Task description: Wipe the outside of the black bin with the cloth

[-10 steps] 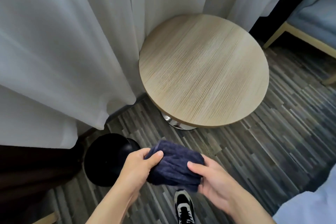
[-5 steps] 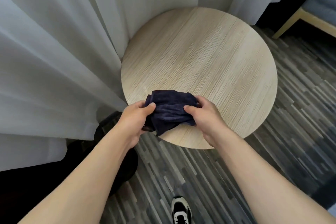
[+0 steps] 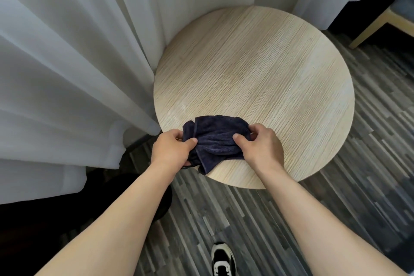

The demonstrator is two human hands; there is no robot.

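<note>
A dark navy cloth (image 3: 215,139) lies bunched on the near edge of the round wooden table (image 3: 264,78), one corner hanging over the rim. My left hand (image 3: 171,150) pinches its left side and my right hand (image 3: 261,148) grips its right side. The black bin (image 3: 164,204) stands on the floor at the lower left, almost wholly hidden behind my left forearm; only a dark sliver shows.
White curtains (image 3: 74,63) hang along the left and back, touching the table. A wooden chair leg (image 3: 369,31) stands at the far right. My shoe (image 3: 223,260) rests on the striped grey floor (image 3: 336,197) below the table.
Both hands have carried the cloth from above the floor beside the bin up onto the table's near edge. The view has shifted forward, and my left arm now covers the bin.
</note>
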